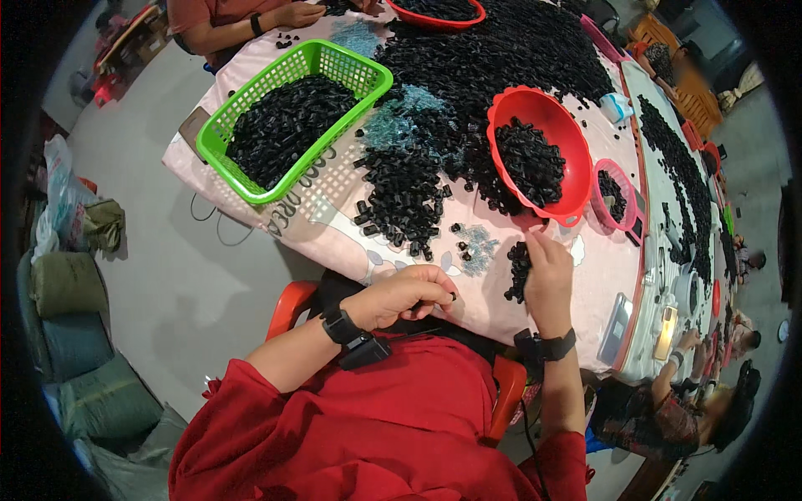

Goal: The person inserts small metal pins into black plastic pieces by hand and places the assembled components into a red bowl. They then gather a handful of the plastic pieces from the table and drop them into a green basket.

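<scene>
My left hand (405,294) is closed just off the table's front edge, with a small black piece (454,296) showing at its fingertips. Its kind is too small to tell. Over the table my right hand (548,280) has its fingers drawn together beside a small heap of black pieces (517,274); what they pinch, if anything, is hidden. Between the hands lies a patch of small clear bits (478,249). Farther off is a loose pile of short black cylindrical parts (396,200). A red scalloped bowl (576,171), partly filled with black parts, sits tilted beyond my right hand.
A green basket (381,82) of black parts stands at the left on the pink cloth (334,242). A pink strainer (597,196) and a phone (616,330) lie at the right. A large black heap (501,50) covers the far side. Other people sit around the tables.
</scene>
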Demonstrator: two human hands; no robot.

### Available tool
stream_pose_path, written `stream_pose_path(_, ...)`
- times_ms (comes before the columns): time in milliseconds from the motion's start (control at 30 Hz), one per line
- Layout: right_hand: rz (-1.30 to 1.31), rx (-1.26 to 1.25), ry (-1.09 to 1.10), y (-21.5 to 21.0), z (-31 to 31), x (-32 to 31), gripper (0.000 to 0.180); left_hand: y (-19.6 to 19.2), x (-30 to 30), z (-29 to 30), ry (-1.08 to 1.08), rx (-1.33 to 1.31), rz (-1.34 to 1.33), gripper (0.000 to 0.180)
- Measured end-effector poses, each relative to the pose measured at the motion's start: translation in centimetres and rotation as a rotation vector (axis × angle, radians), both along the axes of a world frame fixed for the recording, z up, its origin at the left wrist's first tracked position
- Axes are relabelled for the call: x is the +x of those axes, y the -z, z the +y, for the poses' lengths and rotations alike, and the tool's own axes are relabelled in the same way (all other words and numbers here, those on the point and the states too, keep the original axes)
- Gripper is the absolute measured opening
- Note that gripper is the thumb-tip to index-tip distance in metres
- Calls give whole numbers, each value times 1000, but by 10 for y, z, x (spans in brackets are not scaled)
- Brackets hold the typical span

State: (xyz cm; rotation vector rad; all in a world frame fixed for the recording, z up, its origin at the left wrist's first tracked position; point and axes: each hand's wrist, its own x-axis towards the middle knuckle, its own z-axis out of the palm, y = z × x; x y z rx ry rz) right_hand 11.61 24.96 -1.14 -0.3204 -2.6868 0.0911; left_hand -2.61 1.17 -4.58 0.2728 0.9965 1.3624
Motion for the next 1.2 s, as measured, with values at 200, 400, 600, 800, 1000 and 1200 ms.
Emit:
stream_pose_path(200,-7,26,-131,8,-13,-8,31,-2,0,-2,-14,-2,4,15)
stream_pose_path(400,-35,16,-75,3,-1,5,25,-2,-1,-2,-7,-8,-14,15)
stream_pose_path(600,-18,33,-21,5,0,19,31,-2,-1,-1,0,-5,-6,15)
stream_pose_path(800,0,-28,-89,6,-32,26,42,-3,0,0,-8,-22,12,15)
stream_pose_path(1000,-88,127,-77,11,-18,17,43,-7,0,0,4,-31,6,15)
stream_pose_path(1200,-66,167,-74,18,1,13,38,-3,-1,-3,-16,-12,-5,15)
